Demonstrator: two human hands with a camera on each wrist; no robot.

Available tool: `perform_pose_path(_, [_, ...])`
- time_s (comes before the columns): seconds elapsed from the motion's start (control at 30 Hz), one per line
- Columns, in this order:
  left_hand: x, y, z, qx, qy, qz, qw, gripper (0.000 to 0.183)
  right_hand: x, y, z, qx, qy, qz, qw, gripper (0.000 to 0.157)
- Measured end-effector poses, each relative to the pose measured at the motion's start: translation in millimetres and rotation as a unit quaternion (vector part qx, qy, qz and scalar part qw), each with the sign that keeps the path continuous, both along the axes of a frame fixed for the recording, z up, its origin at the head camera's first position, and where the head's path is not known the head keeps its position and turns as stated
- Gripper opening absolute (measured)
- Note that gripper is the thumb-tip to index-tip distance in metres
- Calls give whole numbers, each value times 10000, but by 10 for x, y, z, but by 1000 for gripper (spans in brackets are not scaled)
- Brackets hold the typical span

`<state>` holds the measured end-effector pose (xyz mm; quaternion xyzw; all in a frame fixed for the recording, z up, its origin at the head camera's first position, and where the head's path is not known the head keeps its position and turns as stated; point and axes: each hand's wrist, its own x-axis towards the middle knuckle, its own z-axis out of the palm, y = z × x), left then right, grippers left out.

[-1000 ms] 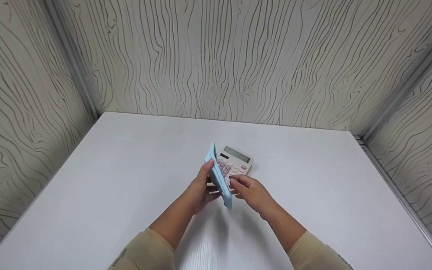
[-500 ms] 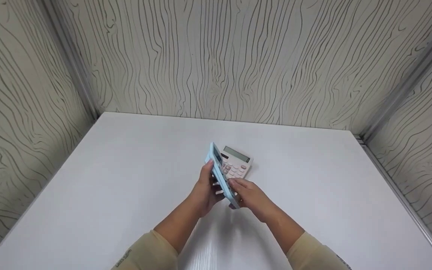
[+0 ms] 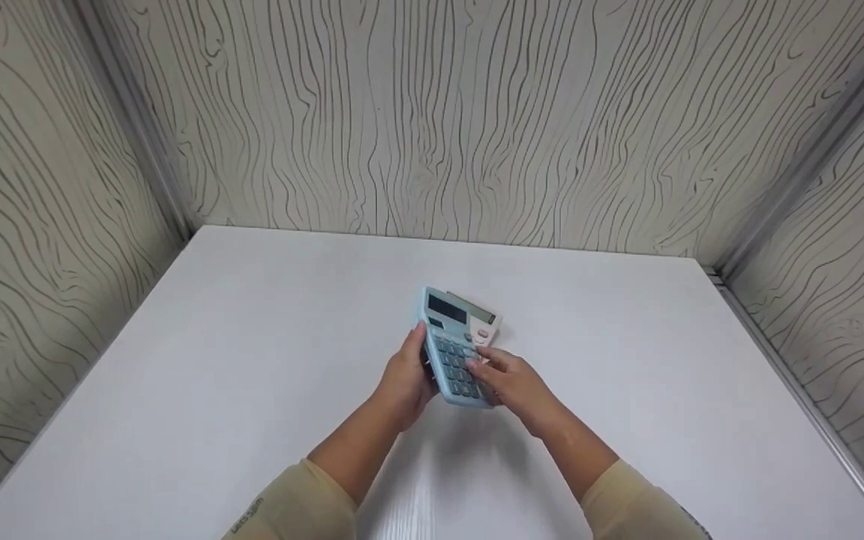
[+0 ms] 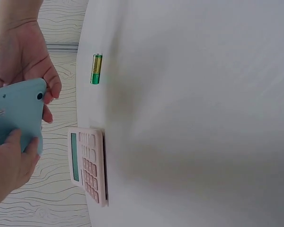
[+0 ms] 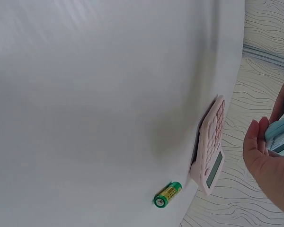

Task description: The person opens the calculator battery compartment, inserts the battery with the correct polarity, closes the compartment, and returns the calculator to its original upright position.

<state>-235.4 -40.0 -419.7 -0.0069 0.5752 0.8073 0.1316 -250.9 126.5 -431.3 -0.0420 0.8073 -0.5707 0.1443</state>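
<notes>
A light blue calculator (image 3: 456, 334) is held up over the table, its keys and dark display towards the head camera. My left hand (image 3: 406, 379) grips its left side. The thumb lies along the edge, and the left wrist view shows fingertips (image 4: 31, 149) against its back. On the opposite side, my right hand (image 3: 516, 386) holds the lower right part, thumb over the keys. Behind it lies a pink calculator (image 4: 92, 163), partly covered in the head view. A green and yellow battery (image 5: 167, 194) lies on the table nearby; the head view does not show it.
The white table (image 3: 267, 337) spreads around both hands. Wood-pattern panels (image 3: 417, 120) rise behind its far edge and at both sides, with metal strips (image 3: 132, 120) at the corners.
The blue calculator has turned from nearly edge-on to show its keys and display, covering more of the pink one. My right hand has come onto its right side.
</notes>
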Motion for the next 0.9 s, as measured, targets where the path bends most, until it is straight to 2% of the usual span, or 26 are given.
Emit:
perform_pose_path(0.2, [-2, -17, 19, -169, 132, 41, 9998, 58, -47, 89, -1, 88, -14, -408, 9991, 50])
perform_pose_path(0.37, [-38, -36, 16, -530, 100, 286, 9981, 47, -80, 168, 12, 294, 62, -853, 9959, 30])
perform_pose_path(0.47, [-73, -49, 1, -710, 11, 451, 9965, 41, -101, 219, 13, 392, 127, -1002, 9941, 26])
perform_pose_path(0.67, [-134, -47, -23, -978, -229, 643, 9929, 37, -139, 301, 13, 140, 36, -984, 9950, 26])
perform_pose_path(0.9, [-189, -2, -44, -1032, -129, 621, 9926, 39, -139, 363, 45, -68, -182, -841, 9963, 24])
